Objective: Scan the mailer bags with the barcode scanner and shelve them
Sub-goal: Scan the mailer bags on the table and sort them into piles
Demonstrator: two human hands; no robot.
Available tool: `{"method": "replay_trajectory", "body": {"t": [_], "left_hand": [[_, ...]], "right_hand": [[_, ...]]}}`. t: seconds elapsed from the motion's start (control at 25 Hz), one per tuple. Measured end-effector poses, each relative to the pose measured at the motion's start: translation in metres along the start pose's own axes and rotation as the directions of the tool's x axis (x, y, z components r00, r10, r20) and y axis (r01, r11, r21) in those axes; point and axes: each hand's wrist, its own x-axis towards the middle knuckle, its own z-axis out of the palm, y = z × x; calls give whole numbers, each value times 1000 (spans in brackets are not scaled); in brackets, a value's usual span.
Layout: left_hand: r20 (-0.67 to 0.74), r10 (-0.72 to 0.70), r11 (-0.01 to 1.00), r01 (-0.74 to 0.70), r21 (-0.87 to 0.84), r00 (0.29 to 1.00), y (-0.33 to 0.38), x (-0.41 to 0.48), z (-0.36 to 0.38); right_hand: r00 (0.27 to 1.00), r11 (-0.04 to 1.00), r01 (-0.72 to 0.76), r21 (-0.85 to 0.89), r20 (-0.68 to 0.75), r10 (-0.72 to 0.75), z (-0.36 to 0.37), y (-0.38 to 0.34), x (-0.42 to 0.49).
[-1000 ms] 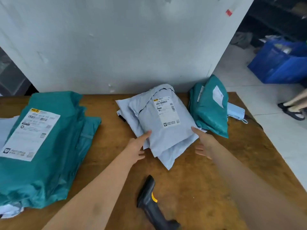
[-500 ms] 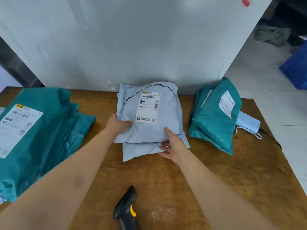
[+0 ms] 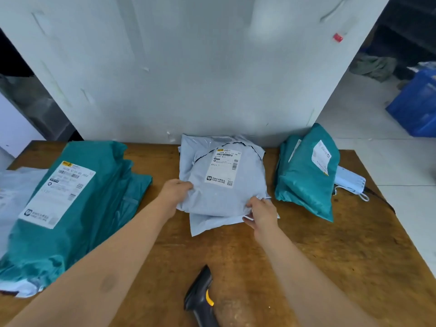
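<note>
Two teal piles (image 3: 47, 251) (image 3: 304, 185) flank the grey mailer (image 3: 224, 199) being gripped.

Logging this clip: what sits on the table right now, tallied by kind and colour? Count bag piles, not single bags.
Teal bag piles: 2, left teal pile and right teal pile
Grey bag piles: 2, centre grey pile gripped by the left hand and right hand, left-edge grey pile cut off by the frame
Light blue packet: 1
Barcode scanner: 1
Total: 6
</note>
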Motion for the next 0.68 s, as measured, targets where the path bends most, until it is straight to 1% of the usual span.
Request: {"method": "replay_trajectory", "body": {"t": [0.04, 0.12, 0.16, 0.28, 0.36, 0.44, 0.48, 0.52, 0.56, 0.6, 0.64, 0.68], "left_hand": [[33, -6, 998, 8, -56, 999, -4, -4, -8], [66, 36, 997, -32, -69, 997, -18, -19, -20], [52, 84, 994, -80, -68, 995, -26, -28, -24], [-50, 230, 960, -235, -154, 972, -56, -66, -42], [-123, 304, 937, -320, -140, 945, -81, -86, -67], [-143, 344, 926, -360, -116, 928, -106, -100, -95], [-150, 320, 928, -341, -148, 936, -116, -106, -108], [-131, 250, 922, -277, -270, 959, -123, -112, -118], [-59, 155, 886, -165, -434, 986, -130, -120, -127], [63, 72, 818, -23, -575, 995, -133, -128, -134], [170, 6, 770, 104, -630, 985, -138, -131, -140], [233, -58, 786, 189, -589, 971, -144, -134, -144]], "right_hand": [[1000, 1000, 20, 8, 18, -20, -2, 5, -12], [997, 997, 28, 69, 72, -33, -9, 22, -32], [995, 994, 35, 103, 91, -44, -11, 31, -42], [982, 984, 92, 155, 148, -115, -6, 61, -74], [968, 982, 122, 147, 199, -151, 2, 85, -93], [954, 983, 139, 120, 250, -165, 7, 108, -107], [948, 985, 146, 95, 272, -167, 9, 119, -112], [941, 985, 158, 72, 291, -172, 11, 128, -117], [938, 984, 169, 49, 299, -176, 12, 137, -121], [937, 984, 175, 27, 304, -175, 13, 144, -127], [935, 983, 184, 0, 309, -175, 15, 149, -131], [932, 980, 195, -40, 319, -172, 15, 153, -137]]}}
